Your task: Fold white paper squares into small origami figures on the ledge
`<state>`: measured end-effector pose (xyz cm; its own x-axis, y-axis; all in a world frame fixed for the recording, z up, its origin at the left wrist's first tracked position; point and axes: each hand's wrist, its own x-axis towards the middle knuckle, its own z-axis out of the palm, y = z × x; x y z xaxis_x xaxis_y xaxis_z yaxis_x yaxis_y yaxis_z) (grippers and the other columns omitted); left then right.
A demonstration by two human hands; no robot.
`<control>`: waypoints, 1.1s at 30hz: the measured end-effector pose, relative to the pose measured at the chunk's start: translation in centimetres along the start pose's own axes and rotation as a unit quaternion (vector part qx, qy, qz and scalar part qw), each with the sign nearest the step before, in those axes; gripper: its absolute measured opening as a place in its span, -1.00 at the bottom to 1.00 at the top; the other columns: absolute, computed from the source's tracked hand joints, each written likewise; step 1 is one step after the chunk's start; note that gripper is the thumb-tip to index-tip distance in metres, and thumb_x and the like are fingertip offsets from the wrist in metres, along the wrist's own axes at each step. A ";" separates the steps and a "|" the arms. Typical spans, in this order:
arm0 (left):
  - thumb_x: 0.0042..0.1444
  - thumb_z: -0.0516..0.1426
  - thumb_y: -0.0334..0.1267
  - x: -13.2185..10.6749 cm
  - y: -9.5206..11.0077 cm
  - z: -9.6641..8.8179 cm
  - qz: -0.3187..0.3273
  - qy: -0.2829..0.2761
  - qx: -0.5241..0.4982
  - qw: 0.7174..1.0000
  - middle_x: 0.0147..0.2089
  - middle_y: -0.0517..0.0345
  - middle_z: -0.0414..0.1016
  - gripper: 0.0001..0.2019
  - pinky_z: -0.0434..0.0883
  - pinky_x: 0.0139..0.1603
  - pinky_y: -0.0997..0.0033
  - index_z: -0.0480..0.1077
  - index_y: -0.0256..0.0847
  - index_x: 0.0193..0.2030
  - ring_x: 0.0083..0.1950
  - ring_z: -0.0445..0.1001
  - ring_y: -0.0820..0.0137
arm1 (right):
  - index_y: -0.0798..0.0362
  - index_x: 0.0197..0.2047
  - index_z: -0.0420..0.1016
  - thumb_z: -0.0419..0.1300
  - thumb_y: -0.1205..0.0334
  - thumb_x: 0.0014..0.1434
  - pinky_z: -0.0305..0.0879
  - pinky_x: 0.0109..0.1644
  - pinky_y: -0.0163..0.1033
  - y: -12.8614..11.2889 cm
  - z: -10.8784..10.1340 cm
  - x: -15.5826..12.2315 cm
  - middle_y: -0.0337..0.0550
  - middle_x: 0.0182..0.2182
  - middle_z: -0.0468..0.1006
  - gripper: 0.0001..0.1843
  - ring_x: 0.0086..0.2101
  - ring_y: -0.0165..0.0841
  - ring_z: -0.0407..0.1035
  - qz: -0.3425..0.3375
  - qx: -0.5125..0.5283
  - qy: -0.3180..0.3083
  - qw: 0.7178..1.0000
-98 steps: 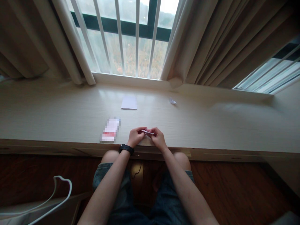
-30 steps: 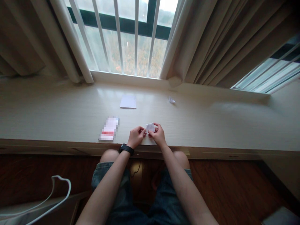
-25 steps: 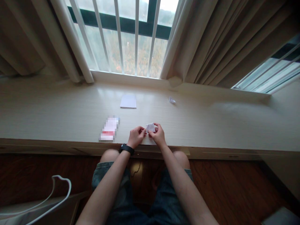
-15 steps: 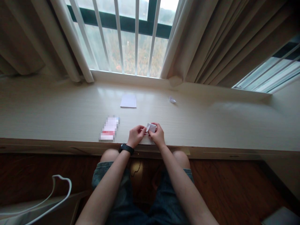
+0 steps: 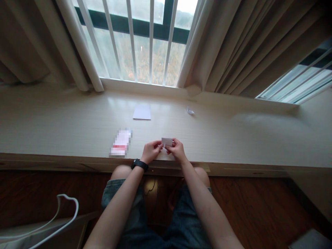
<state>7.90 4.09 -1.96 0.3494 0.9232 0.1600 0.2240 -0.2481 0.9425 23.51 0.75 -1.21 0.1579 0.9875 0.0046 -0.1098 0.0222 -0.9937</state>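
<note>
Between my two hands is a small folded piece of white paper (image 5: 166, 141), held up just above the front part of the desk. My left hand (image 5: 151, 150), with a black watch on its wrist, pinches the paper's left edge. At the right edge, my right hand (image 5: 177, 151) grips it between thumb and fingers. To the left of my hands lies a phone (image 5: 121, 142), its screen blurred out. Farther back rests a flat stack of white paper (image 5: 141, 112). A small folded paper piece (image 5: 190, 111) sits to the back right.
The pale desk (image 5: 233, 138) runs along a barred window (image 5: 140, 52) with beige curtains (image 5: 220, 45) on either side. At the lower left, a white curved frame (image 5: 75, 207) stands beside my legs. The floor below is dark wood.
The folded paper has been turned, so it now shows as a flat rectangle rather than a tilted shape. My right hand has shifted slightly right, its fingers rearranged on the paper.
</note>
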 end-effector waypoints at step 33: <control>-0.06 0.30 -0.08 0.5 -0.3 -0.3 -0.034 0.018 -0.060 0.997 -0.44 0.13 0.57 -0.64 0.43 -0.40 0.46 0.50 -0.26 -0.17 -0.42 0.53 0.37 | 0.06 -0.24 0.46 0.36 -0.09 -0.08 0.09 -0.71 -0.40 0.2 -0.5 0.2 -0.32 -0.54 0.45 -0.55 -0.70 -0.54 0.16 0.014 -0.002 -0.008 1.000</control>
<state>7.74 4.70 -2.11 0.3035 0.9472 0.1029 0.1346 -0.1495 0.9796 24.02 0.91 -1.45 0.1398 0.9900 -0.0209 -0.1106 -0.0054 -0.9939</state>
